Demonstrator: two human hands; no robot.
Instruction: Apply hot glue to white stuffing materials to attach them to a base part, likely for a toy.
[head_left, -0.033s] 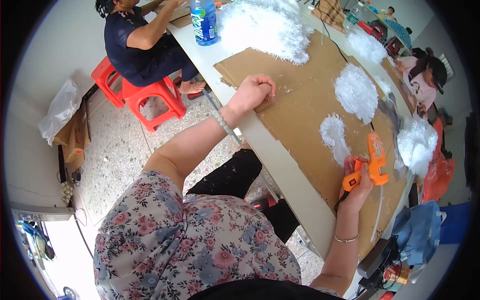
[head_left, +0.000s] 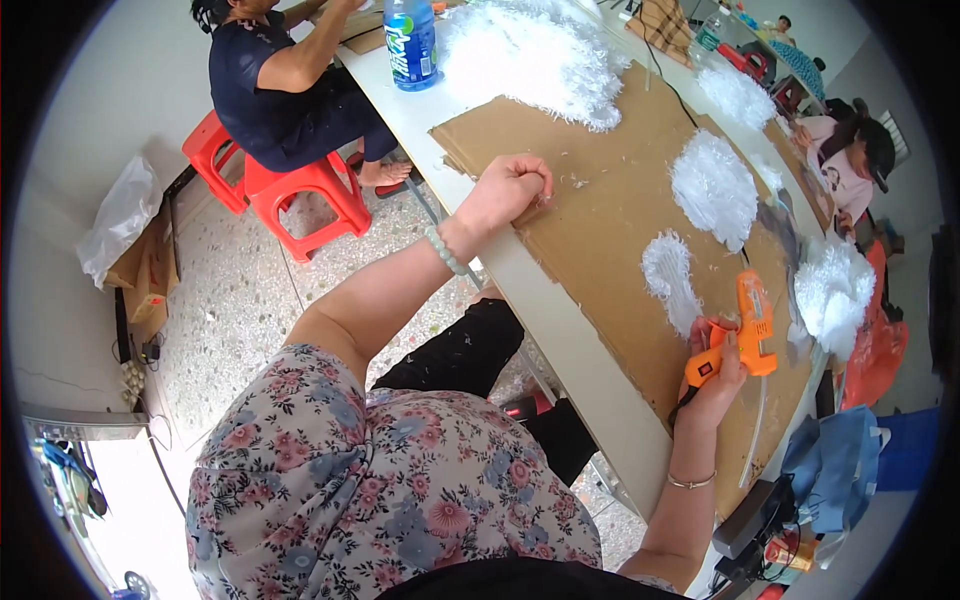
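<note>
My right hand (head_left: 716, 398) is wrapped round the handle of an orange glue gun (head_left: 757, 312) at the right side of the cardboard. A clear glue stick (head_left: 754, 430) lies along the cardboard beside that wrist. Just left of the gun rests a small tuft of white shredded fibre (head_left: 668, 268). My left hand (head_left: 508, 190) is closed with its fingertips pinched, over the near left edge of the cardboard (head_left: 590, 215). Whatever is in the pinch is too small to make out.
A large heap of white fibre (head_left: 530, 60) lies at the far side, near a blue bottle (head_left: 410, 45). More fibre bunches (head_left: 713, 185) lie to the right. One person sits on red stools (head_left: 305, 205) at far left; another person (head_left: 850, 150) works at far right.
</note>
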